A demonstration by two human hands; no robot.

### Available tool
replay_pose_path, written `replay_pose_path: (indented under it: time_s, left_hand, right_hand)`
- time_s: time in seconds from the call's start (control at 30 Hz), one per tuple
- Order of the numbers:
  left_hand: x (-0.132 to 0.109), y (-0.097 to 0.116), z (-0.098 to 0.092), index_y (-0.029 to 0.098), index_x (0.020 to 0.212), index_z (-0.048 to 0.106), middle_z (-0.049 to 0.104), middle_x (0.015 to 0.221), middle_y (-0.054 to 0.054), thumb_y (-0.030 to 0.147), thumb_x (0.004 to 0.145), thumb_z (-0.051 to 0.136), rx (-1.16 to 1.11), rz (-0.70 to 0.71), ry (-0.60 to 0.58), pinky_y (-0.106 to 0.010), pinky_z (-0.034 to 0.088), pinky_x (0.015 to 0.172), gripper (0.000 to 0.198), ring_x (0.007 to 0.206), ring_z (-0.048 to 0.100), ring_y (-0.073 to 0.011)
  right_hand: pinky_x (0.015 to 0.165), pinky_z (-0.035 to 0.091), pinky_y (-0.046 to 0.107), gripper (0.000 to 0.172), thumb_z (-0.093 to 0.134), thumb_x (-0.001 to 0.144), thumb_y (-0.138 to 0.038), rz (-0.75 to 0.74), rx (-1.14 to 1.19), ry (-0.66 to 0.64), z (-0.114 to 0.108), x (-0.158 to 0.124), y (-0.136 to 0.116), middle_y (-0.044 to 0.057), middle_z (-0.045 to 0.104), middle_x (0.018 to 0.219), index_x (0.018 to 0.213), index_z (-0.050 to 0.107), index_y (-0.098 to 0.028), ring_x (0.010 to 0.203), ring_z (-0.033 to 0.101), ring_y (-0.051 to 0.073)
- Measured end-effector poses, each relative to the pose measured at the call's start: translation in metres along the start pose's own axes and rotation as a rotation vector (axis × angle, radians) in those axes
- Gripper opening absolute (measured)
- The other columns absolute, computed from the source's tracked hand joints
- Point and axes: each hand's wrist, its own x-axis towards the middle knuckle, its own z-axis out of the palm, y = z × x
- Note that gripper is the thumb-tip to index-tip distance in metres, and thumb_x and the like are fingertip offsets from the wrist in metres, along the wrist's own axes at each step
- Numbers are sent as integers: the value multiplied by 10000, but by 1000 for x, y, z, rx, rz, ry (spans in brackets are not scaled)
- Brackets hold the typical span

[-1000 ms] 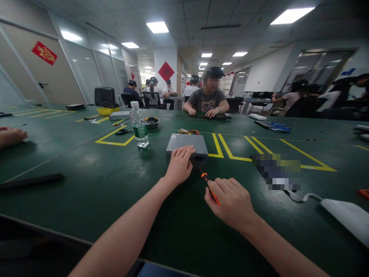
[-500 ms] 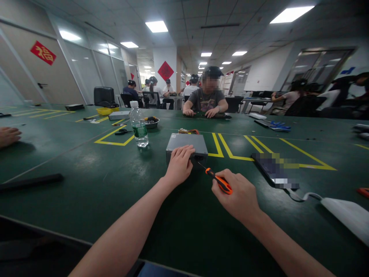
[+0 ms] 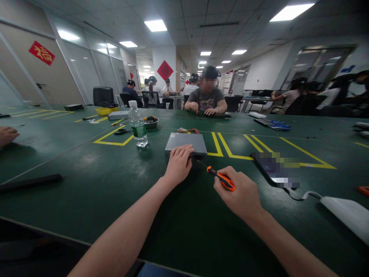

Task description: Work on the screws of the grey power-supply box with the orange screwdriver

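Observation:
A grey metal computer power supply [image 3: 182, 141] sits on the green table, with a bundle of coloured cables [image 3: 188, 131] at its far side. My left hand [image 3: 181, 159] grips it from the near side, fingers over the top edge and thumb down by the front face. In my right hand [image 3: 238, 188] is an orange-and-black screwdriver [image 3: 220, 178], held by its handle. Its thin shaft points left toward the front face, below the power socket. Whether the tip touches the case, I cannot tell.
Left of the power supply stands a water bottle [image 3: 137, 125], with a metal bowl [image 3: 151, 122] behind it. A phone [image 3: 266, 167] and a white cabled device [image 3: 346, 213] lie to the right. A black bar [image 3: 31, 182] is at left. Across the table sits a person [image 3: 207, 96].
My right hand and the screwdriver have shifted slightly to the right. My left hand stays on the power supply. The person opposite has moved one hand.

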Motion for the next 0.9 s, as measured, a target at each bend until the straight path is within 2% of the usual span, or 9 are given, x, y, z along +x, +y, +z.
replay_pose_path:
  time_s: [0.07,0.2,0.3,0.37,0.5,0.6,0.7,0.8,0.9]
  left_hand:
    - [0,0,1,226,1132,475,511,1280,-15,128,802,462,4,8,8,-365,269,1039,345,1218,403,-171]
    - [-1,-1,2,209,1124,477,513,1274,-23,138,804,470,14,21,26,-348,253,1048,328,1220,396,-167]
    - [-2,-1,2,208,1149,459,506,1280,-35,158,820,458,10,35,25,-353,249,1048,333,1228,387,-170]
    - [-2,-1,3,215,1168,443,505,1278,-36,180,825,466,3,34,24,-355,252,1044,345,1227,387,-171]
    - [-2,-2,4,249,1054,512,489,1295,-17,241,824,514,12,54,21,-363,260,1028,230,1238,372,-181]
    - [-2,-4,7,247,897,567,477,1310,-2,260,842,506,20,85,31,-374,252,1026,84,1243,363,-184]
    - [-2,-8,9,238,814,583,506,1282,9,236,849,496,2,97,38,-381,260,1017,93,1225,384,-181]
    - [-2,-9,9,244,811,587,526,1260,20,219,846,499,-20,110,44,-389,261,1013,98,1216,393,-185]
    - [-2,-9,7,249,942,558,523,1259,2,178,835,494,-53,102,48,-377,266,1016,143,1207,403,-177]
  right_hand:
    - [548,376,244,121,458,809,-270,-66,-29,33,2,-2,-4,8,544,686,794,535,-178,561,482,115]
    - [532,406,223,126,438,823,-182,-190,-56,74,7,-6,-18,84,555,928,844,560,-161,624,514,108]
    - [600,440,247,171,442,829,-118,-405,-105,70,10,-9,-27,99,580,987,907,583,-178,689,550,130]
    - [649,454,257,184,460,831,-107,-495,-104,64,12,-10,-31,109,584,1029,939,586,-186,738,562,139]
    - [696,479,262,169,462,858,-195,-461,9,25,12,-11,-36,155,551,1068,980,570,-152,876,567,176]
    - [713,493,289,271,400,874,-253,-436,119,-32,9,-11,-38,199,500,1130,1063,534,-112,953,552,207]
    - [716,497,316,300,390,880,-257,-490,141,-29,8,-11,-40,196,483,1185,1123,511,-129,931,563,204]
    - [680,494,297,208,465,864,-223,-590,164,62,9,-9,-40,144,555,1123,1042,553,-159,799,578,160]
    - [672,492,277,168,507,855,-241,-562,220,127,12,-7,-38,132,602,995,963,571,-129,803,578,161]
